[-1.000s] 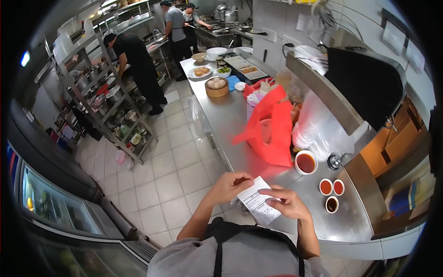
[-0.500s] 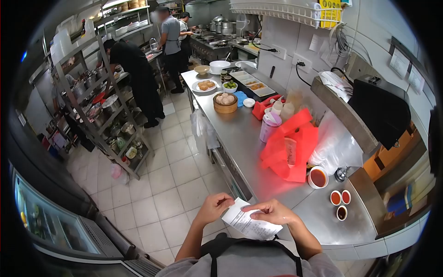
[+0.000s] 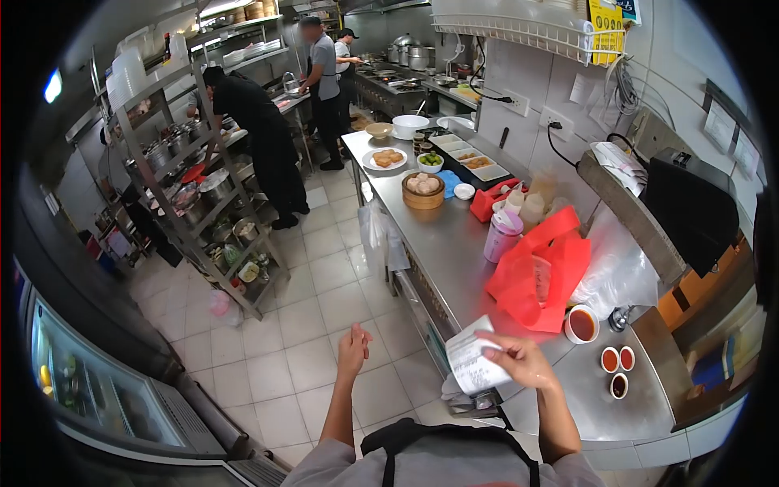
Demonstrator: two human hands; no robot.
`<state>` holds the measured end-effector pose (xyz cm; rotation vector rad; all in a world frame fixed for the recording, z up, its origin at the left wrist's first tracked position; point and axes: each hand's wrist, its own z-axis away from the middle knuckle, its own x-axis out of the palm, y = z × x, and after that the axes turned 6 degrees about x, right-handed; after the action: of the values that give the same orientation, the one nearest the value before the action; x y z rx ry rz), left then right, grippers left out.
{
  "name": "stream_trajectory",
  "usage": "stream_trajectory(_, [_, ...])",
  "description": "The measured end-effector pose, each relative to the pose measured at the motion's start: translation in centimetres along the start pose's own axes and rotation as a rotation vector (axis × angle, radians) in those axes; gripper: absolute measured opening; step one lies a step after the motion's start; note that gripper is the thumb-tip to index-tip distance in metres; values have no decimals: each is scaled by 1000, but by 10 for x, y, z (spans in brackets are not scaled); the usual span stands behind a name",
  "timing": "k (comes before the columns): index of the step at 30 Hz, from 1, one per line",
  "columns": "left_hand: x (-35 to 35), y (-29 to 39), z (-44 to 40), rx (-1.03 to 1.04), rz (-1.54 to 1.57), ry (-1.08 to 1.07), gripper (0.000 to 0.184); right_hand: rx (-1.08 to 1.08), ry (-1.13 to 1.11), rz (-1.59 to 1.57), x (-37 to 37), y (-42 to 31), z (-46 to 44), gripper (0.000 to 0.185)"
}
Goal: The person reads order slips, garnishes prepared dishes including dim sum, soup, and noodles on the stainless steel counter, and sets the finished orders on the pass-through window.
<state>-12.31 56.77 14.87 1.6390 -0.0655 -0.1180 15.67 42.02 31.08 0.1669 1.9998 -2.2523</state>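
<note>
My right hand (image 3: 523,362) pinches a white printed receipt (image 3: 473,358) by its right side, over the near edge of the steel counter (image 3: 454,268). The slip is tilted and curls a little. My left hand (image 3: 355,351) is raised above the tiled floor, apart from the paper, with its fingers loosely bent and nothing seen in them. Beyond the receipt stands a red carry bag (image 3: 535,280) on the counter. A white cup of reddish-brown sauce (image 3: 581,325) is right of the bag, with small sauce cups (image 3: 610,359) nearer me.
Along the counter are a pink-lidded cup (image 3: 503,235), a bamboo steamer (image 3: 423,193) of dumplings, a plate of fried pieces (image 3: 385,158) and a tray of toppings (image 3: 471,158). Left stand a metal rack (image 3: 195,178) and a glass-door fridge (image 3: 97,381). Several people work farther back.
My left hand has let go of the receipt and moved left. My right hand has carried the receipt to the right, towards the counter. The whole view has shifted slightly.
</note>
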Motion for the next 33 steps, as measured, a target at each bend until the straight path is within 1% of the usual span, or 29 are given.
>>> stream_trajectory(1, [-5,-26,-1,-66,-111,52,54,-37,14,57,-7,7,-4,37])
stream_trajectory(4, [-19,-112,18,-246,-497,148,68,-257,89,15,-4,-12,-8,41])
stream_trajectory(5, [-26,-142,34,-273,-681,174,69,-273,81,52,-8,-11,-9,44])
stream_trajectory(6, [-33,-173,54,-297,-863,201,71,-273,93,16,-10,-9,-9,44])
stream_trajectory(8, [-56,-240,103,-361,-936,155,70,-271,121,-50,-12,-7,-7,45])
stream_trajectory(9, [-64,-237,133,-491,-758,84,66,-250,180,-73,-10,-19,-3,42])
stream_trajectory(10, [-72,-252,158,-548,-730,92,60,-323,206,10,-14,-21,-5,40])
stream_trajectory(11, [-79,-271,180,-601,-708,142,49,-394,234,94,-21,-23,-8,38])
stream_trajectory(12, [-80,-270,189,-624,-647,170,41,-460,266,178,-27,-27,-11,37])
stream_trajectory(13, [-83,-266,197,-636,-604,162,33,-536,426,240,-30,-55,-8,33])
stream_trajectory(14, [-87,-261,211,-657,-554,164,25,-566,451,195,-35,-65,-6,34])
stream_trajectory(16, [-92,-248,225,-700,-457,166,10,-539,510,125,-49,-65,-8,37])
stream_trajectory(19, [-75,-229,194,-777,-482,134,25,-582,489,60,-60,-75,-5,42])
stream_trajectory(22, [-63,-273,166,-719,-286,272,45,-567,495,90,-75,-70,-10,45])
stream_trajectory(23, [-60,-275,164,-735,-234,245,48,-567,491,117,-83,-62,-16,47])
stream_trajectory(25, [-45,-257,143,-752,-121,194,56,-560,474,70,-80,-76,-8,47])
stream_trajectory(28, [-36,-265,140,-700,-168,187,53,-571,490,78,-80,-79,-4,48])
stream_trajectory(31, [-42,-290,154,-531,-357,162,52,-626,516,109,-88,-73,-11,48])
stream_trajectory(33, [-48,-300,170,-573,-417,174,53,-662,520,113,-91,-69,-15,49])
